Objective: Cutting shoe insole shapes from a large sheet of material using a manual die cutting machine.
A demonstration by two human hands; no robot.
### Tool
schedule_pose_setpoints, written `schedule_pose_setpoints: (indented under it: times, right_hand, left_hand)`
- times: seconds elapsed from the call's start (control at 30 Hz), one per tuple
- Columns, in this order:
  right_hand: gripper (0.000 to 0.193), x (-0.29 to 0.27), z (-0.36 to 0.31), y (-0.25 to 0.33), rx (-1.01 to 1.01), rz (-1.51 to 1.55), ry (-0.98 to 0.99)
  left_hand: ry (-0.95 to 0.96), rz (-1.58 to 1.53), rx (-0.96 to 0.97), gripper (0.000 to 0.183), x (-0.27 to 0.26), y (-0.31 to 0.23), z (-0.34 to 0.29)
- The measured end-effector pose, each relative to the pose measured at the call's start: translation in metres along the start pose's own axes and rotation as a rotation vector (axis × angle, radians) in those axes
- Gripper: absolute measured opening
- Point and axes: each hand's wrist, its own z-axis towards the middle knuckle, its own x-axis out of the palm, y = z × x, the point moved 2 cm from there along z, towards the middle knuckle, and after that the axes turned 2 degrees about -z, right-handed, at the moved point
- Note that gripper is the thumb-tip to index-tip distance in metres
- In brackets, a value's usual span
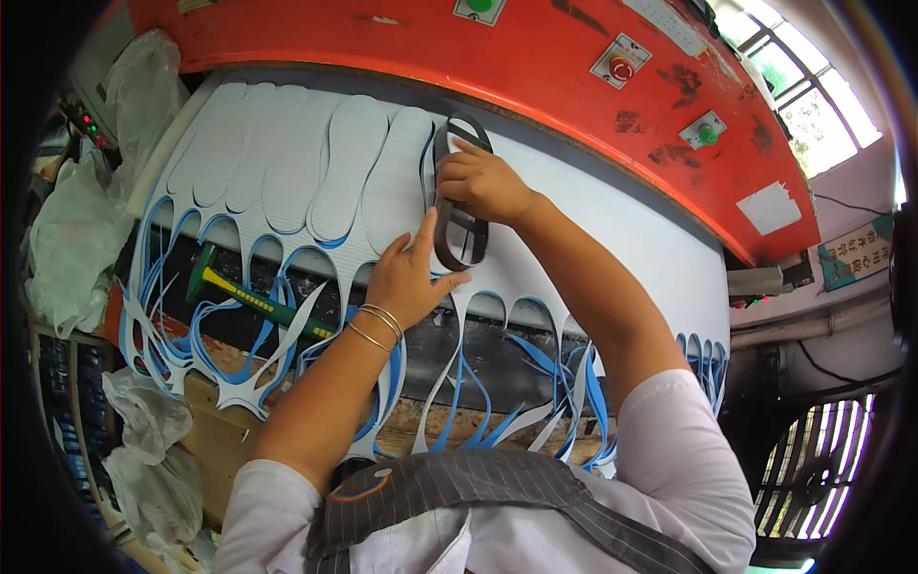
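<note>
A dark, sole-shaped cutting die [443, 239] with crossbars stands on a white foam sheet [612, 230] with a blue underside. My right hand [483, 182] has its fingers closed round the die's upper part. Beside the die's lower left edge, my left hand [406, 275] lies with fingers stretched out and thumb apart; whether its fingertips touch the die is hard to tell. Left of the die, several insole shapes [349, 167] are cut close together in the sheet, some slightly raised with blue edges showing.
A red machine beam [535, 67] with green and red buttons spans the far side. Looped white-and-blue offcut strips [258, 364] hang along the sheet's near edge. Among them lies a hammer [253, 298] with a green-and-yellow handle. Plastic bags [76, 244] hang at left; a fan [813, 469] stands at right.
</note>
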Motion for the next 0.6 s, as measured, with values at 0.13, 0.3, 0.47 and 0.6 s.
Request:
schedule_pose_setpoints:
  times: [0.13, 0.3, 0.47, 0.6]
  right_hand:
    - [0.009, -0.065, -0.021, -0.021, 0.567, 0.782, -0.68]
    - [0.028, -0.111, -0.022, -0.019, 1.154, 0.14, -0.347]
    - [0.034, -0.019, -0.08, -0.042, 1.464, 0.184, 0.26]
    - [0.042, 0.006, -0.09, -0.046, 1.549, 0.082, 0.233]
  left_hand:
    - [0.248, 0.409, 0.004, 0.069, 0.004, -0.01, 0.028]
    - [0.44, 0.517, -0.039, 0.05, 0.003, -0.018, 0.09]
    - [0.148, 0.406, 0.051, 0.038, 0.041, 0.01, 0.087]
    - [0.04, 0.391, 0.134, 0.038, 0.05, 0.005, 0.076]
